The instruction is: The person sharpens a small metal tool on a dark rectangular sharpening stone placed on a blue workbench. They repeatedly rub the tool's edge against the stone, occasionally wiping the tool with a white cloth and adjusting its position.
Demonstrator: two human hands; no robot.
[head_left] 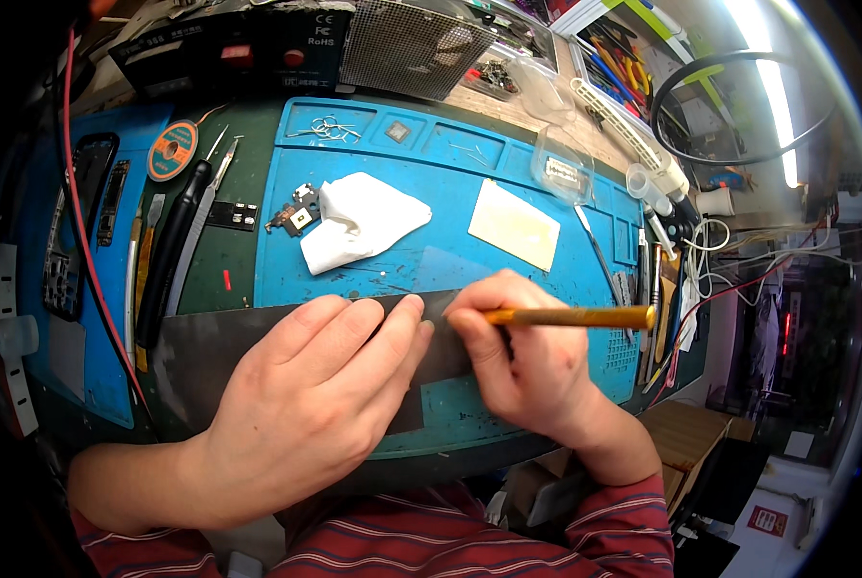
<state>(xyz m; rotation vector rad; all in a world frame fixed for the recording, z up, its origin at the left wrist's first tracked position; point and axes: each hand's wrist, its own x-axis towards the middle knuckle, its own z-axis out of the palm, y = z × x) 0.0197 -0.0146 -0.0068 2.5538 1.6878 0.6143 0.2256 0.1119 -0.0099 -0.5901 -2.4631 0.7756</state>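
Observation:
My right hand (527, 352) is closed around a slim tool with a gold handle (575, 316). The handle sticks out to the right, and the tool's working tip is hidden by my fingers. Beneath both hands lies a dark grey flat sheet (205, 352), along the front of a blue silicone work mat (450, 241). My left hand (320, 395) rests over that sheet with its fingers stretched out side by side, fingertips close to my right fingers. The left thumb is out of sight. Just beyond the hands are a crumpled white cloth (364, 222) and a pale yellow square pad (514, 223).
Small circuit parts (296, 214) sit beside the cloth. Left are a wire spool (173, 149), knives and tweezers (205, 197), and a phone frame (79, 226). A razor blade (561, 171) lies in a clear box. A black-and-grey device (238, 58) stands behind; more tools (648, 279) line the right.

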